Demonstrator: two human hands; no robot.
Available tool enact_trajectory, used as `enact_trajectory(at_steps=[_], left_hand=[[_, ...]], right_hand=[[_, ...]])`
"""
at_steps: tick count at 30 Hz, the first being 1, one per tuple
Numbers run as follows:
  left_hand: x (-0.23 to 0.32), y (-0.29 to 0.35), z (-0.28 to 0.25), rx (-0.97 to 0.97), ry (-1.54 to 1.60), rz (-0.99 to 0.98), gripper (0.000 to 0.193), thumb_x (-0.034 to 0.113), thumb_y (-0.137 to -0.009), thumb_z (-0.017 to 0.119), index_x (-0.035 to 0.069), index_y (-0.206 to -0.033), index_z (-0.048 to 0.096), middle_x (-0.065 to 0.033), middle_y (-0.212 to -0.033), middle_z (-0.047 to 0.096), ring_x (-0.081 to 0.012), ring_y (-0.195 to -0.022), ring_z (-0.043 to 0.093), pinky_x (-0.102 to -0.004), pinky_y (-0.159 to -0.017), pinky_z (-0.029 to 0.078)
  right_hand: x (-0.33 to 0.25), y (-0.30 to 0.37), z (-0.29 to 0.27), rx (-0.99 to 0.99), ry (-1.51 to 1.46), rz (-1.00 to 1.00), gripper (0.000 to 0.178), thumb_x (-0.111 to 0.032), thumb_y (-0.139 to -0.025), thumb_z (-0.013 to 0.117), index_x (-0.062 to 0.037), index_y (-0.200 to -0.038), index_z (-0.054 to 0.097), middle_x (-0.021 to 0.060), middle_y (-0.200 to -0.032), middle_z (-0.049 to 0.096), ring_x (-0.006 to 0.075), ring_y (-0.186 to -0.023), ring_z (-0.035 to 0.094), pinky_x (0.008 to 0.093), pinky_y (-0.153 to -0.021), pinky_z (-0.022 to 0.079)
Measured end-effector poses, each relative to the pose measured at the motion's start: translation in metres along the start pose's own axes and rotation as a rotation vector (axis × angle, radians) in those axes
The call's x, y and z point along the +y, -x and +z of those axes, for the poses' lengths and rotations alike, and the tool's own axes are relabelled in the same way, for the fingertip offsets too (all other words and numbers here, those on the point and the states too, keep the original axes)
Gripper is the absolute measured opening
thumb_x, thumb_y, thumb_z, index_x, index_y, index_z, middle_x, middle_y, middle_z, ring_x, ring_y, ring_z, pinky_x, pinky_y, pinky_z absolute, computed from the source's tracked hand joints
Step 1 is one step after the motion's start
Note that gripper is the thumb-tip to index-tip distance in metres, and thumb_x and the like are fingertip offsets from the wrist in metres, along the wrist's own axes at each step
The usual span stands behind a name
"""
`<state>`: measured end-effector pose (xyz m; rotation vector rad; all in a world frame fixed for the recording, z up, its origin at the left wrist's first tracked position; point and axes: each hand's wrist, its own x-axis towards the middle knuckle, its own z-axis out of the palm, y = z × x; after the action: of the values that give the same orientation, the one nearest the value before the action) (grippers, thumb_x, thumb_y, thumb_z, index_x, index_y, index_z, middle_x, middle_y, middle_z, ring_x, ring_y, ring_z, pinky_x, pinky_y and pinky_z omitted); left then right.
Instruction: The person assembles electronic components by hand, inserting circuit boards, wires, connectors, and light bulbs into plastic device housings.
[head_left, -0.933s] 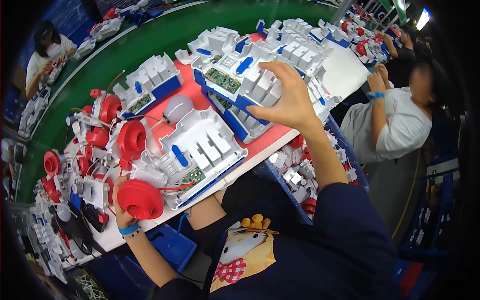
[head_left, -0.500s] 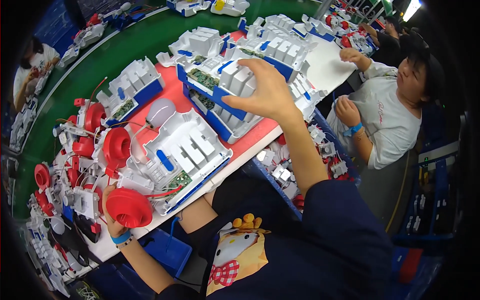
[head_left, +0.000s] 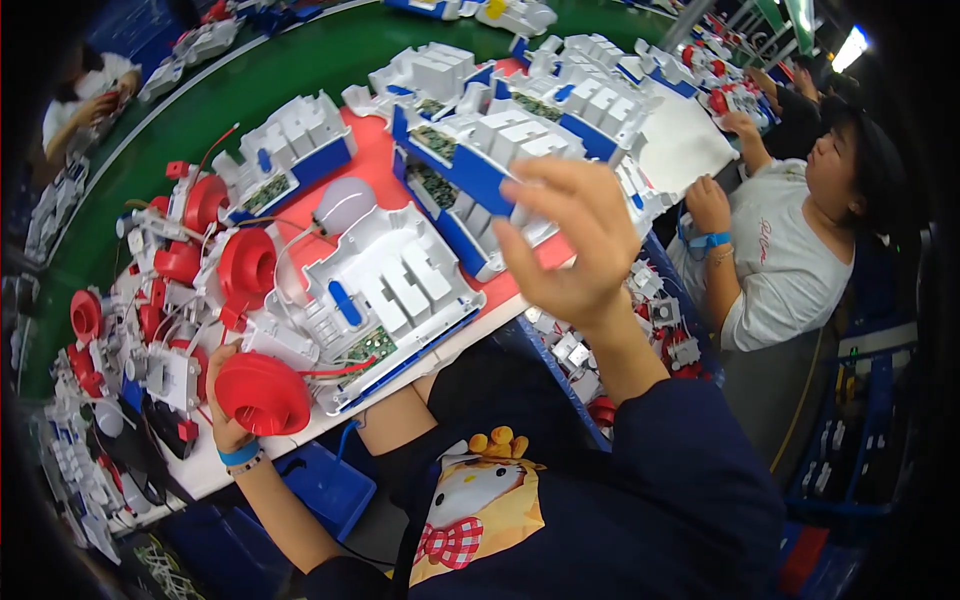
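My left hand (head_left: 226,405) is closed around the side of a round red funnel-like part (head_left: 264,394) at the bench's near edge. A red wire runs from near that part to a small green circuit board (head_left: 372,347). The board sits in an open white-and-blue plastic housing (head_left: 432,262) lying in front of me. My right hand (head_left: 578,240), slightly blurred, hangs in the air right of this housing, thumb and fingers apart with nothing between them. Just beyond it are stacked white-and-blue housings (head_left: 465,172). A pale bulb-shaped part (head_left: 346,206) lies behind the near housing.
Several red-and-white assemblies (head_left: 178,262) with wires are heaped at the left. A blue-edged bin (head_left: 570,375) of small parts stands below the bench on the right. Another person (head_left: 780,250) sits to the right. A green conveyor belt (head_left: 330,60) runs behind the bench.
My right hand has drawn back from the stacked housings toward me and to the right. My left hand still holds the red part. The whole view has shifted slightly.
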<state>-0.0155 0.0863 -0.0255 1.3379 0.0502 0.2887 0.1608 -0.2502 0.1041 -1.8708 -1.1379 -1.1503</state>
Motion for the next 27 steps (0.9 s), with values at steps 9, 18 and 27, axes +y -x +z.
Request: enact_trajectory(at_steps=[9, 18, 27], left_hand=[[0.01, -0.011, 0.024, 0.025, 0.082, 0.014, 0.088, 0.037, -0.05, 0.071, -0.004, -0.118, 0.033, -0.0132, -0.111, 0.046, -0.0221, -0.102, 0.048, -0.0323, -0.087, 0.039], [0.013, -0.013, 0.035, 0.028, 0.116, 0.066, 0.082, 0.039, -0.057, 0.065, -0.004, -0.118, 0.031, -0.0146, -0.112, 0.046, -0.022, -0.102, 0.048, -0.0312, -0.086, 0.04], [0.015, -0.013, 0.037, 0.066, 0.12, 0.087, 0.081, 0.037, -0.057, 0.065, -0.003, -0.119, 0.03, -0.0151, -0.112, 0.046, -0.0223, -0.102, 0.048, -0.032, -0.087, 0.04]], right_hand=[[-0.041, 0.012, 0.056, -0.472, -0.486, -0.015, 0.01, -0.004, -0.062, 0.062, -0.0046, -0.07, 0.056, 0.0053, -0.067, 0.053, 0.0222, -0.06, 0.051, 0.03, -0.053, 0.042], [-0.045, -0.007, 0.109, -1.095, -0.655, -0.037, 0.012, -0.009, -0.064, 0.061, -0.0001, -0.072, 0.062, 0.0124, -0.065, 0.058, 0.0245, -0.058, 0.056, 0.0302, -0.056, 0.043], [-0.046, -0.014, 0.121, -1.406, -0.677, -0.059, 0.013, -0.003, -0.059, 0.057, 0.0005, -0.07, 0.062, 0.0159, -0.065, 0.059, 0.0269, -0.063, 0.058, 0.0322, -0.059, 0.045]])
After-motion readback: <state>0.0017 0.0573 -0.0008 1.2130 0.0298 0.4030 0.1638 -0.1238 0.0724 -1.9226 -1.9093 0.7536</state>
